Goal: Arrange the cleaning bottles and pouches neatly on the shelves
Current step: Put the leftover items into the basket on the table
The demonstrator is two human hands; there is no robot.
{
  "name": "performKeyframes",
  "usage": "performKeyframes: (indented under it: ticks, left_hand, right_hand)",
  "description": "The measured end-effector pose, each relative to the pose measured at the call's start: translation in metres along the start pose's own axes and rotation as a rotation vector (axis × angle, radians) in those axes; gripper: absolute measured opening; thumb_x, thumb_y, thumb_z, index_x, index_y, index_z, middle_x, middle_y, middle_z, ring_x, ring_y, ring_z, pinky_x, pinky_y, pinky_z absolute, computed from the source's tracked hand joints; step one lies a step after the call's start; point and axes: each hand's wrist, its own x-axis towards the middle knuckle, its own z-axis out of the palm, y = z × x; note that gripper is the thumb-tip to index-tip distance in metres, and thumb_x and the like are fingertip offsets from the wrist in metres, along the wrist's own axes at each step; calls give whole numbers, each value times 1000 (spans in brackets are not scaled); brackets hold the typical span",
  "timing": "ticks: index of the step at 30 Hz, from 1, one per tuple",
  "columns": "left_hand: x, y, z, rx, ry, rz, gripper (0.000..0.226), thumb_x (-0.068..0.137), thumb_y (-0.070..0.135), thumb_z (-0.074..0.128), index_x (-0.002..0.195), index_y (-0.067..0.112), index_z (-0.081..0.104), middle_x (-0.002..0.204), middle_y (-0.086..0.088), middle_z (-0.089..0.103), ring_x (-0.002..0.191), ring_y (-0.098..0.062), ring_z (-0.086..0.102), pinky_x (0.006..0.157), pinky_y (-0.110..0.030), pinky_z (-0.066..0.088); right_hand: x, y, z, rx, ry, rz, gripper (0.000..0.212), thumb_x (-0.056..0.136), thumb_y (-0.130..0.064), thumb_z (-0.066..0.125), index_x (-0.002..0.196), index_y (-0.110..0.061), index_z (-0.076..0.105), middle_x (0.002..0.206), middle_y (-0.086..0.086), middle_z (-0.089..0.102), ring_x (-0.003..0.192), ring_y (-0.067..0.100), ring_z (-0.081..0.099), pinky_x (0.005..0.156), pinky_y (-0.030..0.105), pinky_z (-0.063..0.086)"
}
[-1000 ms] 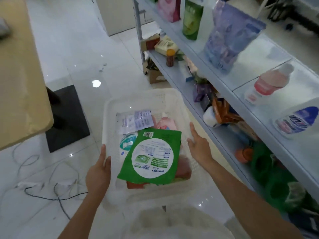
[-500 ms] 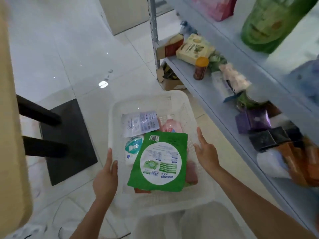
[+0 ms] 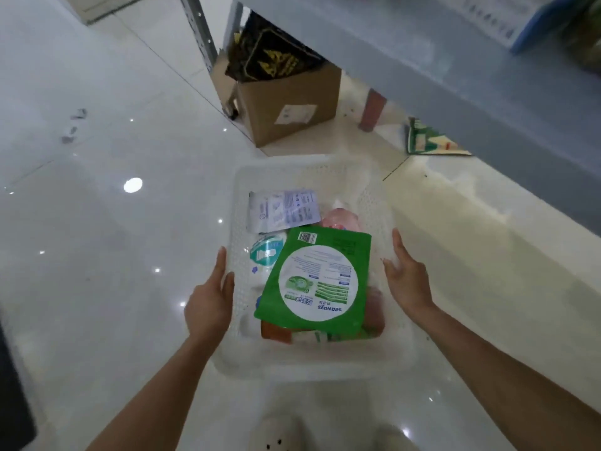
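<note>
A white perforated plastic basket (image 3: 292,164) is low over the glossy white floor, right in front of me. On top inside lies a green "seaways" pouch (image 3: 317,284). Behind it are a white-and-purple pouch (image 3: 283,209), a pink bottle (image 3: 341,219) and a white bottle with a teal label (image 3: 265,255); more items are hidden beneath. My left hand (image 3: 209,304) presses on the basket's left wall with the thumb over the rim. My right hand (image 3: 408,278) straddles the right rim. The grey shelf (image 3: 422,60) runs overhead at the upper right.
Under the shelf stands a cardboard box (image 3: 292,105) with a black-and-yellow bag (image 3: 273,53) in it. A green packet (image 3: 426,141) lies on the floor farther right. A shelf post (image 3: 198,27) rises at the top. My shoe (image 3: 276,431) is below the basket.
The basket and my view have dropped toward the floor. The upper shelves with their bottles and pouches have left the view, and the box under the shelf now shows. Both hands stay on the basket's sides.
</note>
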Motion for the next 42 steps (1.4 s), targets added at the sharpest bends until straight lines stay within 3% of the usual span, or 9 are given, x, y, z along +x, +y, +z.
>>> performKeyframes:
  ticks: [5, 8, 14, 19, 24, 26, 33, 37, 42]
  left_hand:
    - [17, 40, 103, -20, -48, 172, 55, 102, 42, 29, 147, 41, -3, 66, -5, 52, 64, -24, 56, 63, -35, 50]
    - [38, 73, 121, 1, -51, 298, 55, 103, 40, 29, 150, 42, 0, 77, -8, 57, 68, -22, 55, 65, -34, 47]
    - [50, 118, 133, 64, -210, 477, 58, 103, 41, 26, 153, 33, -4, 89, -7, 62, 66, -16, 54, 61, -29, 47]
    - [47, 150, 144, 264, -233, 571, 67, 104, 40, 30, 151, 30, -17, 79, 0, 52, 57, -9, 49, 53, -25, 43]
    - [34, 157, 157, 220, -356, 631, 77, 99, 53, 31, 152, 23, -16, 126, -15, 58, 95, -26, 63, 71, -35, 48]
    - [15, 133, 154, 133, -321, 630, 73, 99, 50, 31, 154, 23, -10, 131, -15, 50, 100, -27, 60, 71, -32, 43]
    - [-42, 74, 161, -103, -281, 570, 66, 94, 50, 20, 153, 30, 0, 122, -14, 45, 70, -16, 48, 50, -23, 34]
    - [-27, 94, 161, 9, -270, 608, 66, 98, 48, 26, 154, 27, -3, 126, -19, 42, 67, -20, 45, 56, -30, 34]
    - [13, 115, 149, 33, -540, 735, 115, 74, 61, 56, 150, 24, -21, 135, -17, 33, 100, -28, 53, 74, -32, 43]
  right_hand:
    - [8, 108, 20, -8, 146, 67, 66, 95, -15, 51, 150, -24, 17, 46, 6, 44, 48, 29, 49, 62, 41, 51]
    - [9, 141, 13, 62, 254, 130, 65, 95, -14, 52, 150, -23, 20, 69, 29, 62, 61, 38, 59, 64, 35, 47]
    - [-2, 164, -8, 32, 322, 252, 65, 95, -15, 50, 151, -25, 17, 68, 24, 59, 66, 39, 59, 59, 31, 34]
    - [-25, 185, -15, 69, 408, 304, 64, 95, -14, 52, 150, -24, 21, 98, 36, 63, 83, 42, 61, 72, 37, 44]
    - [-54, 192, -24, 31, 385, 387, 63, 97, -20, 48, 151, -25, 17, 110, 32, 61, 97, 44, 58, 81, 41, 44]
    - [-78, 190, -14, -3, 348, 381, 61, 99, -22, 42, 152, -22, 12, 117, 26, 57, 101, 42, 55, 77, 41, 42]
    - [-157, 170, 36, 186, 387, 406, 67, 98, -30, 41, 151, -29, 1, 109, 6, 40, 77, 26, 52, 64, 33, 37]
    - [-146, 169, 36, -11, 413, 411, 73, 93, -40, 43, 151, -10, 10, 141, 23, 30, 125, 35, 37, 91, 45, 44]
    - [-152, 173, 33, -77, 274, 318, 98, 75, -63, 42, 150, -9, 8, 157, 20, -4, 145, 30, 0, 110, 37, 15]
